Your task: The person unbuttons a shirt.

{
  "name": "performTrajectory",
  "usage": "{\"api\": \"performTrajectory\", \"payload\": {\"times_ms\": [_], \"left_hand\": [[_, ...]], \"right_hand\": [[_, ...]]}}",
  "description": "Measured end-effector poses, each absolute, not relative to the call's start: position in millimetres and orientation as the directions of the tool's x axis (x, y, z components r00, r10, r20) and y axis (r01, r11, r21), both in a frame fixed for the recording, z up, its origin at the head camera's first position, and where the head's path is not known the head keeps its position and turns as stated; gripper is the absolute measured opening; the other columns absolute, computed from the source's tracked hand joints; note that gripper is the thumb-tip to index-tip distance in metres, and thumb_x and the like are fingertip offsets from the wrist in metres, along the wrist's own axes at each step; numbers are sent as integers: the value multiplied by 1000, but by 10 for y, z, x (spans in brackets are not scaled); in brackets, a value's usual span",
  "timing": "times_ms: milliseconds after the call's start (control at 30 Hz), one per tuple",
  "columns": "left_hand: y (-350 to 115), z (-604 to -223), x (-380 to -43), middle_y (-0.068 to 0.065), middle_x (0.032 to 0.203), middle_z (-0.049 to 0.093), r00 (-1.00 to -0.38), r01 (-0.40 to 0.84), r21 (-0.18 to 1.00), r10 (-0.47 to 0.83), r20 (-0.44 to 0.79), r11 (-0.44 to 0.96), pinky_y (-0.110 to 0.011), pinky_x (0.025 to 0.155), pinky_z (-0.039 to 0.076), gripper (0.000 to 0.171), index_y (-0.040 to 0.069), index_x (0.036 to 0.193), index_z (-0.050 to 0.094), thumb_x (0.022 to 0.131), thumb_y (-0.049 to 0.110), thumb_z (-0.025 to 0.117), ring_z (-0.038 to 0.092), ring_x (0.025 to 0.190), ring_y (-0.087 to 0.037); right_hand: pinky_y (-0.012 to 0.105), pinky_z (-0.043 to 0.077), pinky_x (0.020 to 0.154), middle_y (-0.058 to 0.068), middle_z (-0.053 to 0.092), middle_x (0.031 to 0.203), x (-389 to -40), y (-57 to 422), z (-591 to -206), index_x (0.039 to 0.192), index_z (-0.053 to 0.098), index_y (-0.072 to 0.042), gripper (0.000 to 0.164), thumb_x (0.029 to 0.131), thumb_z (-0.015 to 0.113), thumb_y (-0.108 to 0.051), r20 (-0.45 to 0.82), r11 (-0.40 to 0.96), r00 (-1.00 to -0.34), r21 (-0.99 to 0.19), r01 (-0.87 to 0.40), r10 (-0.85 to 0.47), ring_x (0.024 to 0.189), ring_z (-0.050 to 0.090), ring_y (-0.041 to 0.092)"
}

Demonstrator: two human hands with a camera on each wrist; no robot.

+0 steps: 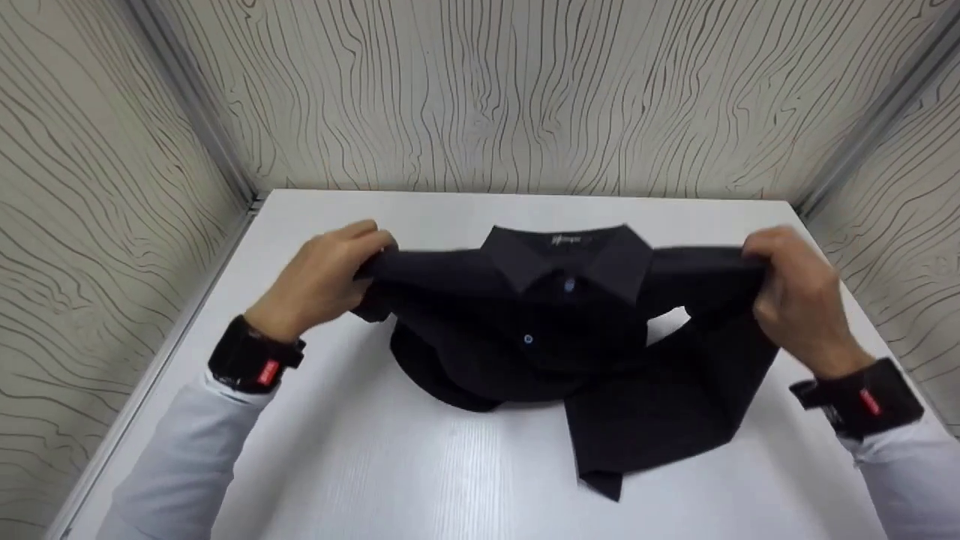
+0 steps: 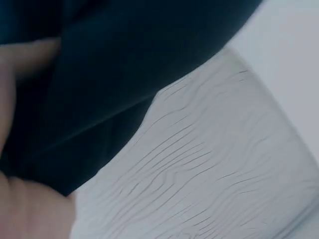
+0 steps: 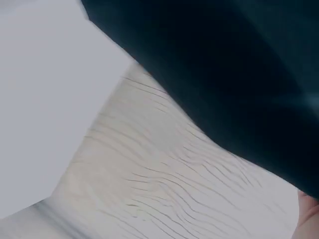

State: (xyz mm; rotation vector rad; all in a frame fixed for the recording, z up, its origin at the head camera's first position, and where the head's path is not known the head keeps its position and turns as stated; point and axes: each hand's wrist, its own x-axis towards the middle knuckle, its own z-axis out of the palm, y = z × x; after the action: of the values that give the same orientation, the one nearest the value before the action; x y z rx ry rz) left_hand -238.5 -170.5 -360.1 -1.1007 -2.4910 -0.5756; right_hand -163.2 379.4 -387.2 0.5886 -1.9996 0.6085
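A dark button-up shirt (image 1: 480,330) is stretched between both hands in the head view, its collar (image 1: 615,262) at the top middle and two pale buttons showing down the front. My left hand (image 1: 326,274) grips one shoulder end, fingers curled round the cloth. The right hand (image 1: 802,296) grips the other shoulder end in the same way. Below the right hand a folded length of cloth hangs toward the front. In the left wrist view, dark fabric (image 2: 124,59) runs between thumb and fingers. Dark cloth (image 3: 224,74) fills the upper right of the right wrist view.
Beneath the shirt lies a white table (image 1: 375,465). Wood-grain patterned panels (image 1: 480,97) rise behind it and on both sides, joined by grey metal corner strips (image 1: 187,97). Each wrist wears a black band (image 1: 251,356) over a pale sleeve.
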Motion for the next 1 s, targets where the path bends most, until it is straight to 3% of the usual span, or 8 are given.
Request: {"api": "performTrajectory", "payload": {"times_ms": [100, 200, 333, 467, 600, 767, 867, 1000], "left_hand": [[-1771, -3970, -2181, -5, 104, 63, -608, 773, 133, 667, 430, 620, -45, 64, 60, 52, 15, 114, 69, 74, -3, 98, 63, 73, -24], [-1831, -4242, -2027, -4, 121, 64, -637, 767, 171, 702, 317, 619, -47, 75, 65, 65, 19, 129, 70, 74, 5, 102, 71, 88, -25], [-1867, -4433, -1918, -6, 148, 62, -705, 698, 336, 689, 167, 632, -56, 110, 61, 75, 23, 149, 70, 82, 36, 101, 68, 132, -31], [-1811, -4533, -1876, -4, 142, 68, -730, 665, 404, 661, 175, 628, -60, 111, 52, 59, 19, 135, 81, 93, 60, 89, 64, 132, -28], [-1716, -4616, -1853, 0, 121, 75, -702, 686, 447, 685, 195, 574, -45, 99, 42, 46, 15, 117, 84, 95, 56, 88, 65, 114, -21], [-1684, -4691, -1858, 4, 116, 81, -699, 651, 579, 685, 205, 491, -37, 100, 39, 26, 16, 119, 80, 105, 38, 82, 71, 109, -16], [-1722, -4720, -1873, 3, 112, 82, -682, 677, 551, 697, 221, 488, -36, 97, 41, 14, 15, 118, 82, 106, 23, 81, 73, 105, -16], [-1759, -4717, -1904, -1, 106, 79, -673, 722, 454, 682, 288, 521, -36, 92, 50, 10, 9, 113, 81, 104, 13, 82, 73, 99, -16]], "right_hand": [[11, 53, 98, 18, 71, 103, -1391, 3881, -4314, 95, 65, 5, 36, 77, 39, 23, 759, 755, -527, -72, -651, -382, 94, 66, 27], [28, 52, 95, 11, 72, 113, -1199, 3927, -4620, 104, 69, -2, 40, 72, 50, 14, 591, 755, -624, -37, -655, -512, 101, 66, 26], [36, 42, 104, 6, 70, 130, -1027, 3882, -4782, 128, 73, -9, 55, 74, 74, -3, 425, 785, -745, -117, -609, -514, 115, 64, 24], [26, 43, 105, 1, 70, 127, -992, 3755, -4804, 130, 79, -14, 47, 84, 90, -14, 421, 798, -785, -201, -568, -454, 113, 64, 19], [22, 46, 92, -3, 66, 109, -1027, 3607, -4844, 110, 84, -14, 28, 85, 97, -18, 436, 783, -772, -208, -586, -462, 100, 58, 10], [31, 54, 83, -12, 65, 101, -1037, 3489, -4907, 98, 80, -17, 18, 89, 95, -16, 340, 798, -833, -283, -533, -436, 94, 58, 6], [31, 55, 82, -12, 67, 99, -1046, 3483, -4914, 95, 76, -17, 22, 88, 94, -7, 344, 799, -846, -315, -512, -406, 93, 60, 8], [15, 51, 86, -2, 75, 99, -1081, 3527, -4855, 99, 74, -9, 28, 85, 90, 10, 482, 773, -804, -337, -538, -349, 93, 67, 8]]}}
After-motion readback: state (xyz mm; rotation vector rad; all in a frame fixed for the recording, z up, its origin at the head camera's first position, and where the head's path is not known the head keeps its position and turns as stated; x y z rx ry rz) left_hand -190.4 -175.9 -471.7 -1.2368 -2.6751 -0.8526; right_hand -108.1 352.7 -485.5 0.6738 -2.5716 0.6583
